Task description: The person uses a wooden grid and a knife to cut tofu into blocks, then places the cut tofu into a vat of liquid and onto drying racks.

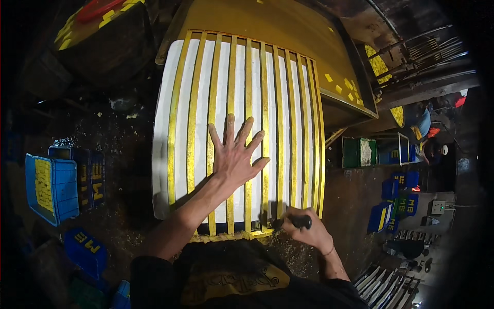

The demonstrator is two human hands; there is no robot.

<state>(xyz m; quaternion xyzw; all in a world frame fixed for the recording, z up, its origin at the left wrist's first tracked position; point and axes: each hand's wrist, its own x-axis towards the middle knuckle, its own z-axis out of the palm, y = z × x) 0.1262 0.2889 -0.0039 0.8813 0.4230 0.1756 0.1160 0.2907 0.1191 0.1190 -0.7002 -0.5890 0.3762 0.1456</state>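
A slatted yellow frame [249,96] lies over a white slab or block [162,154], whose material I cannot tell. My left hand [235,158] rests flat on the slats and the white surface, fingers spread, holding nothing. At the frame's near right corner, my right hand [303,226] is closed around the black handle [302,221] of a tool; the rest of the tool is mostly hidden or blurred. Beside that hand, a thick yellow strip [258,233] runs along the near edge, close to my body.
A wide metal-edged table or tray [270,17] with yellow-brown liquid and several yellow pieces [338,89] lies beyond. At left stands a blue crate [63,189] of yellow blocks. More crates [380,217] stand at right. A person [432,148] is farther off.
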